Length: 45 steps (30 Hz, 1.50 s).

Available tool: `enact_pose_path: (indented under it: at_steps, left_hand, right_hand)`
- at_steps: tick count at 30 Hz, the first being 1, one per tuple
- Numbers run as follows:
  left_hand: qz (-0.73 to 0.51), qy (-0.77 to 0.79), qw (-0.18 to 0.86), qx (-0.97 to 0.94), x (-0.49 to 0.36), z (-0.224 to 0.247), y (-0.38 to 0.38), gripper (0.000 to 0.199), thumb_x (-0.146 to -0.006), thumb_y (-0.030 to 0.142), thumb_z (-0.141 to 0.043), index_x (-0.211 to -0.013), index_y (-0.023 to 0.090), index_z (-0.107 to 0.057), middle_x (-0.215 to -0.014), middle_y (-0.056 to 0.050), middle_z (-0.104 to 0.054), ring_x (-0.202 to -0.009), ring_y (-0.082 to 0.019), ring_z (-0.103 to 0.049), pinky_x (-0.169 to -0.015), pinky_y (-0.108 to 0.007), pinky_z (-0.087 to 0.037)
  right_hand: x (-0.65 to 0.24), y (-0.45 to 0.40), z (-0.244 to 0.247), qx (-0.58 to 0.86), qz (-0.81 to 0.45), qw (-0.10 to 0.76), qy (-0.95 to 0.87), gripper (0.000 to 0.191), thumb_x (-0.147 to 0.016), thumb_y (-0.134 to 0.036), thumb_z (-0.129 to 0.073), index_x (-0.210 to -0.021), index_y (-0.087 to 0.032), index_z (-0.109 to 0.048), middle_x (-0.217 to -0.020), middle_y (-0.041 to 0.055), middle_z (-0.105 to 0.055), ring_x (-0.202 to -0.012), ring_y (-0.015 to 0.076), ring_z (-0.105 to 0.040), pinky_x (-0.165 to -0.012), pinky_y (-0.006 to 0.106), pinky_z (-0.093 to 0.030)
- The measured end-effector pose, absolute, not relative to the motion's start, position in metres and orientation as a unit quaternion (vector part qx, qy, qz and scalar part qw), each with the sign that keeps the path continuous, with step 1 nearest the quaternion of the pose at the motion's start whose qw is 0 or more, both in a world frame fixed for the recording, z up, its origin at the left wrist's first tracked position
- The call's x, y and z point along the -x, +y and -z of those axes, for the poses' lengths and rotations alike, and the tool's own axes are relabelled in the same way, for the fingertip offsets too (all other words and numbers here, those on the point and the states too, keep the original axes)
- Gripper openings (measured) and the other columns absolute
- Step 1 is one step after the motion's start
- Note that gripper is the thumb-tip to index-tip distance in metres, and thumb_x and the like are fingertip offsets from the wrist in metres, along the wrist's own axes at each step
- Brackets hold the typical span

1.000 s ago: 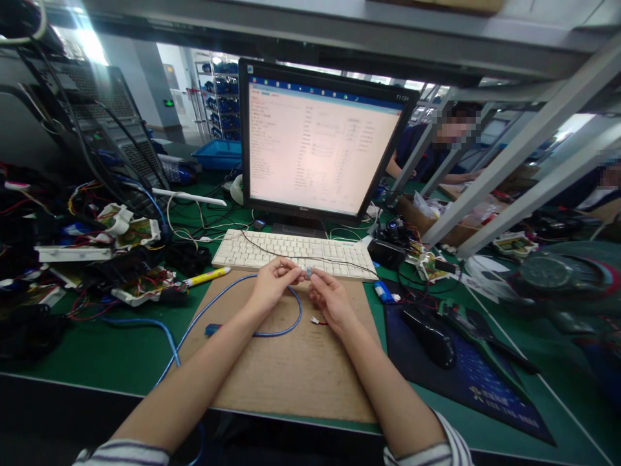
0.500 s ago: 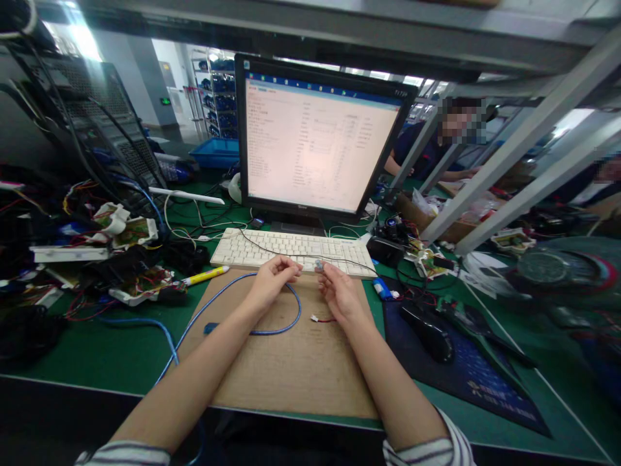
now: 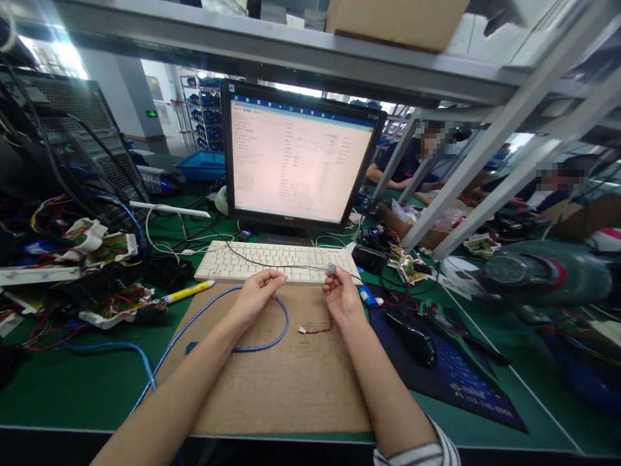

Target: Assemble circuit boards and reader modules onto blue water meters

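My right hand (image 3: 343,296) pinches a small grey-blue part (image 3: 331,268) between thumb and fingertips. Below that hand hangs a thin dark red wire (image 3: 317,331) ending in a white plug (image 3: 302,330); whether it joins the part is hidden. My left hand (image 3: 259,292) is closed in a pinch just in front of the keyboard (image 3: 257,259), and whatever its fingertips hold is too small to make out. The hands are apart, above a brown cardboard sheet (image 3: 276,395). A blue cable (image 3: 287,317) loops on the cardboard beside my left hand, its dark blue plug (image 3: 191,348) by my left forearm.
A monitor (image 3: 301,162) stands behind the keyboard. To the left are opened white housings with wires (image 3: 114,307) and a yellow marker (image 3: 189,291). A black mouse (image 3: 412,336) lies on a dark mat (image 3: 466,388) at right. Co-workers sit beyond the slanted posts (image 3: 490,149).
The view has tilted upward and shifted slightly right. My hands have moved a little farther apart, and more of the red wire shows below my right hand.
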<state>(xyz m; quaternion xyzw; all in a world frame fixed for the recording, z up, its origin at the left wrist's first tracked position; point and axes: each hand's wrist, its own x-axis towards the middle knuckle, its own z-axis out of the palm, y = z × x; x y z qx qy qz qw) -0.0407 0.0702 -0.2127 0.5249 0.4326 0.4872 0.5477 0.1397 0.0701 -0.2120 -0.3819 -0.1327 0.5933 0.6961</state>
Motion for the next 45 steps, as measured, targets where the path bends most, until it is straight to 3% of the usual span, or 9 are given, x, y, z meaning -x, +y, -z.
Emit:
enact_pose_path:
  at_steps: [5,10,13,16,18,20,22,30,45]
  left_hand:
    - [-0.488,0.437,0.554,-0.514,0.041,0.210,0.070,0.031,-0.067,0.043,-0.066,-0.079,0.015,-0.062,-0.060,0.003,-0.052,-0.058,-0.010,-0.046,-0.059,-0.022,-0.038]
    - [-0.427,0.418,0.655,-0.462,0.036,0.215,0.066,0.052,-0.063,0.051,-0.068,-0.100,0.016,-0.059,-0.092,-0.006,-0.064,-0.079,-0.017,-0.060,-0.073,-0.028,-0.046]
    - [-0.396,0.400,0.682,-0.467,0.035,0.223,0.066,0.050,-0.063,0.046,-0.071,-0.102,0.018,-0.057,-0.073,0.000,-0.062,-0.061,-0.011,-0.056,-0.058,-0.021,-0.045]
    - [-0.412,0.427,0.623,-0.510,0.036,0.227,0.069,0.043,-0.065,0.052,-0.067,-0.092,0.019,-0.062,-0.056,0.005,-0.052,-0.045,-0.009,-0.044,-0.046,-0.020,-0.039]
    - [-0.414,0.439,0.553,-0.575,0.037,0.226,0.071,0.037,-0.065,0.052,-0.065,-0.083,0.019,-0.065,-0.064,0.001,-0.059,-0.062,-0.015,-0.056,-0.063,-0.024,-0.046]
    - [-0.395,0.428,0.506,-0.637,0.036,0.224,0.071,0.031,-0.067,0.049,-0.063,-0.077,0.020,-0.067,-0.078,-0.004,-0.066,-0.088,-0.023,-0.058,-0.085,-0.030,-0.042]
    - [-0.370,0.416,0.492,-0.669,0.034,0.221,0.069,0.031,-0.072,0.049,-0.057,-0.078,0.021,-0.067,-0.087,-0.005,-0.067,-0.095,-0.026,-0.057,-0.091,-0.034,-0.038]
    - [-0.321,0.405,0.446,-0.731,0.027,0.211,0.054,0.030,-0.078,0.042,-0.048,-0.076,0.019,-0.066,-0.081,-0.004,-0.068,-0.079,-0.022,-0.059,-0.075,-0.030,-0.043]
    - [-0.344,0.411,0.454,-0.712,0.027,0.210,0.054,0.023,-0.075,0.037,-0.054,-0.072,0.020,-0.069,-0.075,-0.005,-0.068,-0.073,-0.022,-0.058,-0.069,-0.030,-0.041]
  right_hand:
    - [-0.143,0.071,0.210,0.378,-0.583,0.706,-0.137,0.024,-0.055,-0.026,-0.075,-0.073,-0.016,-0.062,-0.062,-0.0054,-0.061,-0.048,0.0016,-0.048,-0.043,0.011,-0.038]
    - [-0.119,0.061,0.216,0.375,-0.586,0.681,-0.227,0.035,-0.046,-0.028,-0.080,-0.074,-0.011,-0.067,-0.058,-0.0005,-0.060,-0.047,0.0048,-0.048,-0.043,0.016,-0.036]
    - [-0.108,0.061,0.224,0.394,-0.588,0.634,-0.313,0.039,-0.048,-0.036,-0.079,-0.079,-0.014,-0.069,-0.059,-0.0017,-0.059,-0.050,0.0049,-0.047,-0.049,0.017,-0.037]
    - [-0.105,0.063,0.229,0.402,-0.577,0.605,-0.375,0.045,-0.051,-0.050,-0.075,-0.077,-0.014,-0.070,-0.058,-0.0011,-0.057,-0.051,0.0064,-0.046,-0.051,0.020,-0.037]
    - [-0.106,0.063,0.229,0.404,-0.568,0.603,-0.387,0.049,-0.050,-0.056,-0.073,-0.073,-0.013,-0.069,-0.056,-0.0012,-0.055,-0.051,0.0068,-0.045,-0.051,0.021,-0.036]
    - [-0.107,0.064,0.228,0.411,-0.558,0.609,-0.386,0.051,-0.050,-0.059,-0.071,-0.070,-0.013,-0.068,-0.055,-0.0017,-0.053,-0.050,0.0063,-0.044,-0.051,0.021,-0.035]
    - [-0.109,0.065,0.226,0.419,-0.548,0.616,-0.379,0.051,-0.050,-0.061,-0.070,-0.066,-0.013,-0.067,-0.053,-0.0022,-0.052,-0.049,0.0059,-0.043,-0.051,0.020,-0.034]
    - [-0.127,0.072,0.226,0.423,-0.526,0.674,-0.300,0.042,-0.051,-0.051,-0.074,-0.065,-0.013,-0.066,-0.052,-0.0029,-0.051,-0.047,0.0050,-0.042,-0.047,0.018,-0.034]
    - [-0.163,0.083,0.214,0.385,-0.465,0.790,-0.108,0.025,-0.061,-0.033,-0.075,-0.067,-0.013,-0.061,-0.052,-0.0046,-0.052,-0.046,0.0030,-0.045,-0.043,0.013,-0.040]
